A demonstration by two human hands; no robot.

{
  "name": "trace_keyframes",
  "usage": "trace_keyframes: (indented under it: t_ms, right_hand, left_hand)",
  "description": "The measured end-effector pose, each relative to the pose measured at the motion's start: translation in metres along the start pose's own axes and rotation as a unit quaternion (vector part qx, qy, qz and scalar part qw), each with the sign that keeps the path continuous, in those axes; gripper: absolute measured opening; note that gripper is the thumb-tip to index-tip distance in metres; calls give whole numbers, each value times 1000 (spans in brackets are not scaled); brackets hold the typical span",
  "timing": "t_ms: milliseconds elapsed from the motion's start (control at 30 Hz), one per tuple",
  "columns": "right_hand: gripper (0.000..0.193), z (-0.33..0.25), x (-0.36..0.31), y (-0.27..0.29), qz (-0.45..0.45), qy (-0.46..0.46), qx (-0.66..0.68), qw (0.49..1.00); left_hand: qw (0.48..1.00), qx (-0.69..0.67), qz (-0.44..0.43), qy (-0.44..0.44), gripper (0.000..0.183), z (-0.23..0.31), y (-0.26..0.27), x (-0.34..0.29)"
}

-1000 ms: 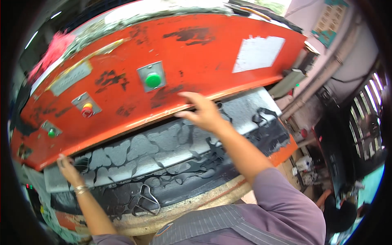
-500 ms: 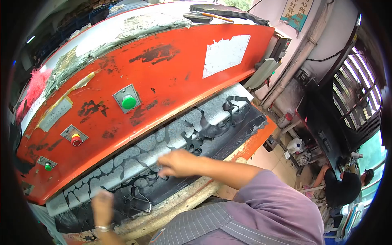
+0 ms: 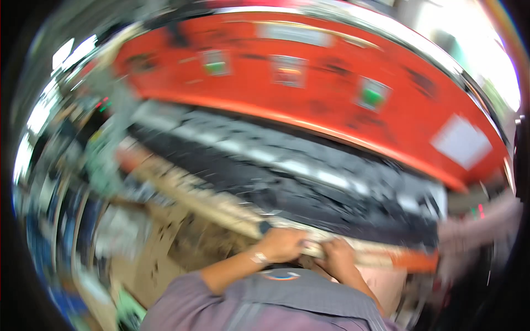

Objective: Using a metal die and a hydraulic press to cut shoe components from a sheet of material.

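Side by side, my two hands are close to my apron, at the pale padded front edge (image 3: 232, 205) of a red press machine (image 3: 248, 66). My left hand (image 3: 283, 245) is closed, its thumb toward the right hand; a small dark lump shows beside its knuckles. My right hand (image 3: 338, 256) has its fingers curled at the pale edge. What either hand holds is too blurred to make out. Beyond them lies a black sheet (image 3: 215, 160) on the bed, with dark cut-out scraps (image 3: 353, 201) in a tangle. A thin curved metal outline, perhaps a cutting die, is smeared near the middle.
The red front panel carries green buttons (image 3: 373, 96) and a white paper (image 3: 461, 141). Under its lower edge runs a grey-white slab (image 3: 265, 156). At left are a brown board (image 3: 207, 240) on the floor, a plastic bag (image 3: 118, 234) and stacked sheets.
The view has swung left, blurring the picture. My hands have left the black scraps on the bed and drawn back together near my waist.
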State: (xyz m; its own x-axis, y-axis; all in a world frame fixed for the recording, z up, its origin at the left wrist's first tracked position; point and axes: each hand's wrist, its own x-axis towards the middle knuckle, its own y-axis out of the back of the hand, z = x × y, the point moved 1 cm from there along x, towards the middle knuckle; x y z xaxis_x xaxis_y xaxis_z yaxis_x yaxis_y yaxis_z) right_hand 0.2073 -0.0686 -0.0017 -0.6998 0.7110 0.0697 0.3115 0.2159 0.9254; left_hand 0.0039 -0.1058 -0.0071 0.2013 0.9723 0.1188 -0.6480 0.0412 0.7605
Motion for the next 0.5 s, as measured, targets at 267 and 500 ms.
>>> trace_keyframes:
  t_ms: [267, 500]
  right_hand:
    - [48, 203, -8, 169, -149, -201, 74, 965]
    - [64, 390, 51, 248, 124, -13, -240, 963]
  left_hand:
    - [999, -30, -3, 19, 28, 80, -68, 59]
    - [967, 74, 231, -72, 30, 88, -87, 94]
